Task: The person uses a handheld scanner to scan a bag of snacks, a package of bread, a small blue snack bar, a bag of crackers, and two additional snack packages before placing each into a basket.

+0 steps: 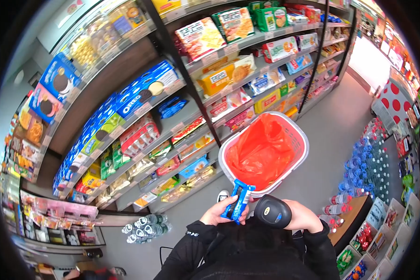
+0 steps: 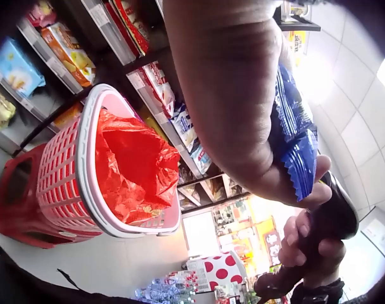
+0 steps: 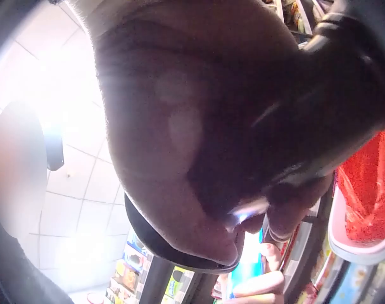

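Note:
My left hand (image 1: pixel 214 212) holds a blue snack packet (image 1: pixel 240 205) with a crimped end, pinched between thumb and fingers in front of my body. In the left wrist view the shiny blue wrapper (image 2: pixel 299 158) sticks out past the fingers. My right hand (image 1: pixel 299 214) grips a black handheld barcode scanner (image 1: pixel 272 212) by its handle, with the scanner's head close beside the packet. The right wrist view shows the fingers wrapped round the dark handle (image 3: pixel 300 114), and light glows near the fingertips. Just beyond both hands stands a pink-and-white basket (image 1: pixel 304 140) lined with a red plastic bag (image 1: pixel 261 156).
Shelves with blue Oreo boxes (image 1: pixel 130 100) and other packaged snacks rise ahead and to the left. Bottle packs (image 1: pixel 147 228) stand on the floor at lower left, and more bottles (image 1: pixel 359 161) at right. A wooden counter edge (image 1: pixel 352 219) and candy bins (image 1: pixel 366 238) lie at lower right.

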The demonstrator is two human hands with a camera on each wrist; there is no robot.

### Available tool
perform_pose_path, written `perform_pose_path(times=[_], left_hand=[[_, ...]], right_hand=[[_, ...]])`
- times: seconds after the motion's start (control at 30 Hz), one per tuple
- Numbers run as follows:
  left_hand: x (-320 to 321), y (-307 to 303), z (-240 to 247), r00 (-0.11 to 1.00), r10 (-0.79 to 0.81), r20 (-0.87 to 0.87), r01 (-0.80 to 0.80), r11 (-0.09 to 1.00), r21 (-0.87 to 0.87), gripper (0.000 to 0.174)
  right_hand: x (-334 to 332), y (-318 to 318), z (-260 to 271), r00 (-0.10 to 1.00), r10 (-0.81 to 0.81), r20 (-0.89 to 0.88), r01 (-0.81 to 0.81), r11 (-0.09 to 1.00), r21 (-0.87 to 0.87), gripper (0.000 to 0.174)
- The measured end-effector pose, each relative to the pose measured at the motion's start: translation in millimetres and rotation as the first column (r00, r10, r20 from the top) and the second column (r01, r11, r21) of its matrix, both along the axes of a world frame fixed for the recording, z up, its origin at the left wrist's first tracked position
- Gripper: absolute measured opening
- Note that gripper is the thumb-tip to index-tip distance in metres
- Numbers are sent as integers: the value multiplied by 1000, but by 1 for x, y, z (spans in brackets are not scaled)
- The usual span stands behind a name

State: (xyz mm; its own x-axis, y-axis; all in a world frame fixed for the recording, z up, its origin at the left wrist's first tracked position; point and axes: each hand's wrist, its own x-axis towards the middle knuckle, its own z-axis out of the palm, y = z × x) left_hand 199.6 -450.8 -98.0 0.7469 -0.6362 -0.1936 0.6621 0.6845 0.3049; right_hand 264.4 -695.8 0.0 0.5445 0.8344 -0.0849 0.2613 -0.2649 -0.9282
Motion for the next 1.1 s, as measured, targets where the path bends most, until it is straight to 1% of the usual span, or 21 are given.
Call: perform_pose_path(times=[0.07,0.13,0.2,0.27,0.33,0.4,0.47,0.5,0.53,0.63,0.77,0.87,0.9,0.93,0.97,1.0,1.03,1.07,1.1], left_hand=[[-2,4,8,998,-7,60,3,998,61,56],[-4,10,10,997,11,72,-17,997,74,57],[-6,17,10,996,-8,88,6,1000,27,57],[-6,25,11,996,-5,88,1,999,47,59],[-3,34,5,991,-65,118,79,990,-120,57],[-1,44,0,991,-75,111,88,989,-116,58],[4,55,-2,995,-92,38,95,992,-87,59],[10,57,-2,991,-92,100,106,985,-138,60],[14,62,-4,991,-95,97,109,984,-142,60],[24,78,-5,995,-95,44,98,991,-94,59],[46,102,-7,989,-126,75,136,980,-146,60],[64,124,-4,986,-146,81,155,982,-111,58],[70,134,-3,991,-106,78,100,991,84,56],[77,144,-1,994,-67,81,43,961,275,54],[86,155,15,991,-13,134,-41,918,394,49],[93,163,33,978,60,199,-158,835,527,47],[101,173,37,934,8,357,-289,604,743,47],[108,181,43,872,-94,480,-432,312,846,48],[114,188,53,803,-181,568,-567,61,821,49]], right_hand=[[2,9,-1,1000,18,-14,-18,1000,3,46],[4,16,0,998,57,10,-57,998,-1,47],[7,24,1,996,83,16,-83,997,-8,46],[10,31,4,994,102,26,-102,995,-15,46],[13,37,6,993,110,34,-108,992,-59,46],[16,45,9,994,103,29,-101,993,-67,46],[21,53,7,996,91,21,-89,993,-74,46],[24,57,4,993,102,55,-97,992,-86,49],[27,62,2,990,112,88,-104,990,-98,51],[34,81,2,994,90,70,-84,992,-90,48],[47,109,6,998,62,12,-60,994,-95,45],[59,130,13,999,51,-17,-53,988,-143,44],[61,135,13,999,-13,-38,10,995,-95,45],[63,139,13,995,-79,-62,76,996,-49,46],[65,143,12,995,-82,-60,79,996,-52,46],[68,146,11,994,-106,-42,104,994,-35,48],[69,149,10,991,-129,-25,129,991,-19,49],[70,151,9,991,-133,-25,133,991,-23,49],[70,153,7,989,-144,-38,143,989,-27,49]])
